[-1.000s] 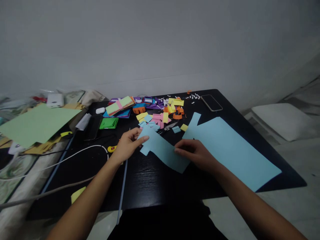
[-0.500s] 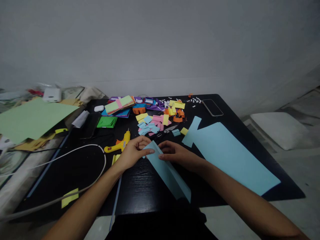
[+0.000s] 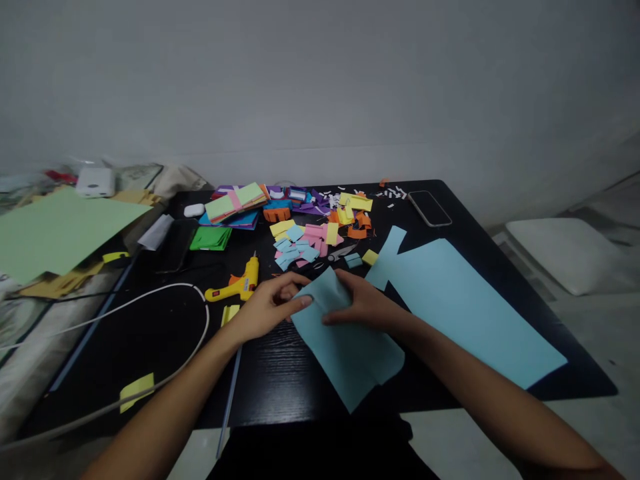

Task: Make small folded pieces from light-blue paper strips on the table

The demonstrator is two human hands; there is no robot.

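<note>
- We hold a light-blue paper piece (image 3: 345,363) above the near part of the black table (image 3: 273,393), between both hands; it is bent near its upper end.
- Left hand (image 3: 273,303): thumb on the upper face, other fingers curled behind the edge, clamped on the paper.
- Right hand (image 3: 365,301): thumb lies on the paper, fingers at its upper edge, spread apart from the thumb; we cannot tell whether they grip it.
- To the right we see a large light-blue sheet (image 3: 470,307) lying flat, with a light-blue strip (image 3: 387,257) at its upper left.
- Left of our left hand: a yellow glue gun (image 3: 244,283), nozzle pointing away from us; a yellow paper slip (image 3: 229,314) lies just below.
- Beyond our hands: scissors (image 3: 344,251), beside pink paper scraps (image 3: 315,233).
- Far right: a smartphone (image 3: 430,209), lying flat.
</note>
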